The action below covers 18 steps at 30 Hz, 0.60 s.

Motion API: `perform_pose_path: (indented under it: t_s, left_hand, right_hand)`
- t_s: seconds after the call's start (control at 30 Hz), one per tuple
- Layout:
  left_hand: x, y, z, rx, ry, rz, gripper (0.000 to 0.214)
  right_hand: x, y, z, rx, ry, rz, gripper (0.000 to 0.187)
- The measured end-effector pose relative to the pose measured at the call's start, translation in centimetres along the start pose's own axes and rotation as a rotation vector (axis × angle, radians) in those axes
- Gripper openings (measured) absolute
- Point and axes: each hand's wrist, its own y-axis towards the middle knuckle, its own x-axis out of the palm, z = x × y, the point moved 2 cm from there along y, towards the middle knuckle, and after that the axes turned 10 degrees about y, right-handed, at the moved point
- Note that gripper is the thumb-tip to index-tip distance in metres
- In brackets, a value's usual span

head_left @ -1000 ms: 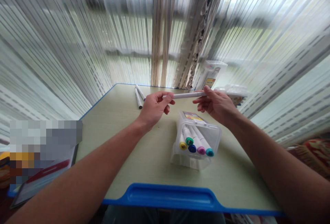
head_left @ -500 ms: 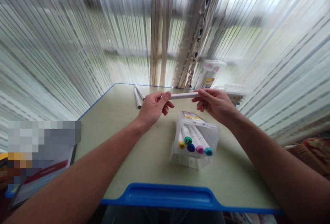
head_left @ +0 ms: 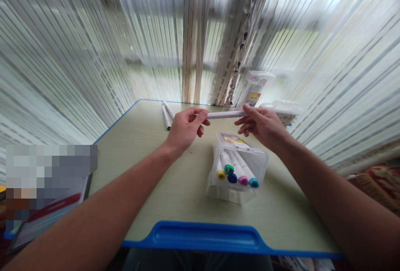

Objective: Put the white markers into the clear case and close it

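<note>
A white marker pen is held level above the small table, one end pinched in my left hand and the other in my right hand. Both hands have their fingers closed on it. Just below the hands lies a clear plastic case on its side, with several markers inside showing yellow, green, blue, pink and teal caps. Two more white markers lie loose at the table's far edge, left of my left hand.
A clear box with a label and a flat clear lid or tray stand at the far right against striped sheer curtains. The table's blue front lip has a groove. A book or tablet lies at left.
The marker stays held between both hands; the hands have shifted only slightly, and the view has drifted a little.
</note>
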Motion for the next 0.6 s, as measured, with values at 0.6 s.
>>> perform_pose_path:
  t_s: [0.6]
  left_hand:
    - [-0.08, 0.03, -0.35, -0.021, 0.007, -0.036, 0.044]
  right_hand:
    - [0.08, -0.08, -0.39, -0.053, 0.044, -0.017, 0.031]
